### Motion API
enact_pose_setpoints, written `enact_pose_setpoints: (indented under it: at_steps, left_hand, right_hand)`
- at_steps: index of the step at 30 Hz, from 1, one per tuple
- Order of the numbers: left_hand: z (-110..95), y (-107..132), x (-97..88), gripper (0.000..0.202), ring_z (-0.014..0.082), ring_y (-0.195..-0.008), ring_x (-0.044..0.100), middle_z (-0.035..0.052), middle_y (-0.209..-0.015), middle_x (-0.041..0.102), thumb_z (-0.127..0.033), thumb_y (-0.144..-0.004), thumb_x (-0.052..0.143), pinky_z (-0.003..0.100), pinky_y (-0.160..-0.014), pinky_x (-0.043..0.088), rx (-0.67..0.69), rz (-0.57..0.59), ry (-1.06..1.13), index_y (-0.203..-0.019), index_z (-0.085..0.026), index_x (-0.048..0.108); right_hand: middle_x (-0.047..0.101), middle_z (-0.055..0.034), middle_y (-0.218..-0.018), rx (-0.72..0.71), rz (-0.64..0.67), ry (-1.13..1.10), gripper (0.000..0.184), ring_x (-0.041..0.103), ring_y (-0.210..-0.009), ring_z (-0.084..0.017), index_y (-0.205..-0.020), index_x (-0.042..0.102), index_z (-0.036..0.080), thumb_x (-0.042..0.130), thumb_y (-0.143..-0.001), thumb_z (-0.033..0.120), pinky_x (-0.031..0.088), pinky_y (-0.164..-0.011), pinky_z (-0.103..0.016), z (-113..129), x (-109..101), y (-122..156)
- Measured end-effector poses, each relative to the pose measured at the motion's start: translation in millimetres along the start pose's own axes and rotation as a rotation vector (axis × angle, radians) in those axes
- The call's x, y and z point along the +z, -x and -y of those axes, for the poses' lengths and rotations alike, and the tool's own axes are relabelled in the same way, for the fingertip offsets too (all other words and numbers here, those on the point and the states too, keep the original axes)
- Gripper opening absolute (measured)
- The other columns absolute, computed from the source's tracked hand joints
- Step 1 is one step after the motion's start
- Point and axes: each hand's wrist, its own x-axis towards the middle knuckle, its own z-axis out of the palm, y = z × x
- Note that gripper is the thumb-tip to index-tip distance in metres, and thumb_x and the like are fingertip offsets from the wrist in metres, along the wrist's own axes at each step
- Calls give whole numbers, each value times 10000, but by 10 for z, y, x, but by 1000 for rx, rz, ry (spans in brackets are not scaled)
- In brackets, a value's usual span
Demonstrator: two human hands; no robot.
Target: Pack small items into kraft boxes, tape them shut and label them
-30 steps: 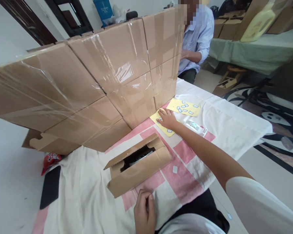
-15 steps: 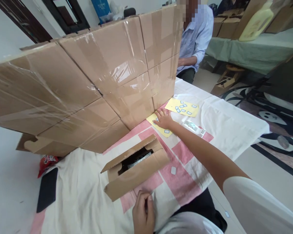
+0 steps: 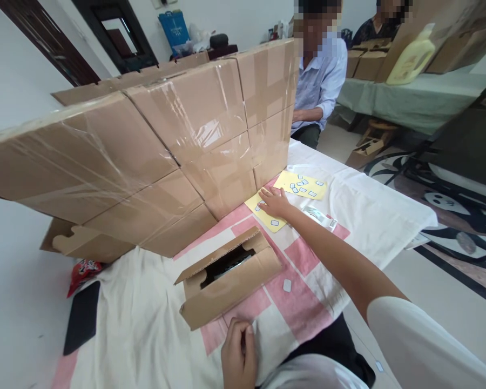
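Note:
My right hand [image 3: 275, 202] lies with fingers spread on a yellow sheet [image 3: 274, 222] that bears small blue-edged white labels. Just beyond it, a second yellow sheet [image 3: 319, 187] carries several more of these labels. At the near edge of the table, my left hand [image 3: 238, 351] rests with its fingers curled closed, and nothing shows in it. In front of that hand sits an open cardboard box [image 3: 230, 292], its dark inside holding something I cannot make out. One loose white label [image 3: 287, 285] lies on the cloth to the right of the box.
A wall of taped cardboard boxes [image 3: 210, 129] stands along the table's far side. A clear packet [image 3: 318, 217] lies by my right forearm. At left are a black phone-like slab [image 3: 81, 319] and a red packet [image 3: 83, 274]. A person [image 3: 319, 81] sits beyond the wall.
The view has tilted slightly upward, so more of the room shows beyond the boxes. Both hands keep practically the same places, the right on the yellow sheet.

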Motion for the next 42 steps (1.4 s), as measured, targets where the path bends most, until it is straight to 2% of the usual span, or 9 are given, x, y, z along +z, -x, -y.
enact_pose_setpoints:
  at_steps: [3,5,13,19,23,28,33,37,42]
  left_hand:
    - [7,5,1,353,159,-666,517,-2,-725,523,-429,-1004,465,264,-637,395,-5,-16,11,-738,-219,560]
    - [20,7,6,351,162,-673,525,1,-729,531,-428,-1002,470,267,-651,402,8,-24,16,-740,-218,572]
    - [84,34,34,322,160,-683,516,-3,-740,531,-405,-999,478,259,-668,392,11,-64,53,-755,-217,572]
    - [41,23,26,326,153,-680,512,-5,-739,530,-399,-1002,469,250,-645,373,-20,-33,62,-753,-214,568]
    - [60,21,27,337,149,-658,492,-9,-724,520,-405,-1000,469,249,-629,362,-6,-41,72,-739,-212,560]
    - [108,31,33,334,141,-658,486,-15,-718,507,-390,-1004,467,242,-642,364,36,-49,114,-733,-212,547]
    - [164,53,37,322,142,-656,494,-12,-721,517,-377,-1005,469,242,-635,364,53,-64,102,-739,-211,543]
    - [166,66,30,317,134,-647,487,-16,-723,515,-372,-1004,474,240,-633,358,52,-40,93,-738,-211,537]
    - [156,72,22,316,136,-645,491,-11,-724,530,-371,-1004,468,236,-623,365,66,-46,69,-741,-211,538]
  right_hand:
    - [397,-66,-1631,-14,-42,-9,624,167,-1559,-371,-1554,427,231,254,-1031,524,23,-1210,-700,-10,-36,51]
    - [405,-59,-1627,-18,-50,-10,605,191,-1548,-385,-1528,466,232,264,-1033,515,48,-1204,-710,-5,-45,74]
    - [423,-76,-1615,-25,-3,69,545,288,-1505,-360,-1488,502,243,280,-1044,470,114,-1193,-701,46,-156,-11]
    - [518,-58,-1546,-44,57,101,533,335,-1469,-378,-1382,618,270,227,-1054,424,107,-1180,-713,26,-244,-57]
    - [457,-47,-1595,-46,88,110,526,392,-1436,-358,-1425,579,293,224,-1049,385,191,-1161,-695,20,-269,-31]
    - [598,-110,-1456,-25,85,140,508,437,-1392,-355,-1364,624,260,275,-1036,429,245,-1147,-641,92,-339,-107]
    - [491,-110,-1552,30,55,147,514,444,-1369,-345,-1422,547,238,280,-1029,433,329,-1100,-598,154,-238,-111]
    - [433,-98,-1597,66,73,148,500,414,-1390,-346,-1449,513,255,276,-1029,391,326,-1091,-608,140,-203,-174]
    - [409,-94,-1614,99,116,151,506,401,-1399,-358,-1474,497,263,292,-1021,359,315,-1091,-617,149,-270,-240]
